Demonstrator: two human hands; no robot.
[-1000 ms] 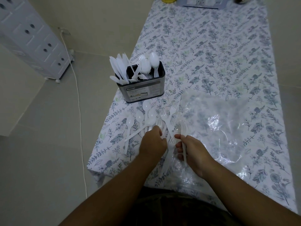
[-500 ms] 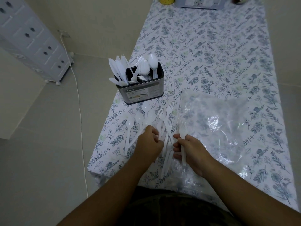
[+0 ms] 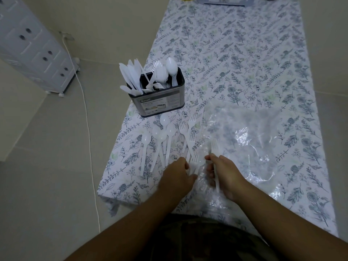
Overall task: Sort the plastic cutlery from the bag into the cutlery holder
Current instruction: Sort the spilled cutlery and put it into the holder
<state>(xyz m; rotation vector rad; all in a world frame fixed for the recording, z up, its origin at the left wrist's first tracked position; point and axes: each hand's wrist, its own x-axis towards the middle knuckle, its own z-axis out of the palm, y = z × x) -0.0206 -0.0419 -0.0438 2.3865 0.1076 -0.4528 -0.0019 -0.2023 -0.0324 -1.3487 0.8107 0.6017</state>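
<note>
Both hands curl on white forks: right hand grips one, left hand pinches another.

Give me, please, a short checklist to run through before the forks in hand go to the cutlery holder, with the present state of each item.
1. Right hand grips a fork: ok.
2. Left hand has a fork secured: cannot tell, fingers hidden.
3. Cutlery holder stands upright on the table: ok.
4. Fork compartment has room: cannot tell, already crowded.
5. Path to the holder is free of loose spoons and forks: not ok, they lie between.
6. Plastic bag is emptied: cannot tell.
</note>
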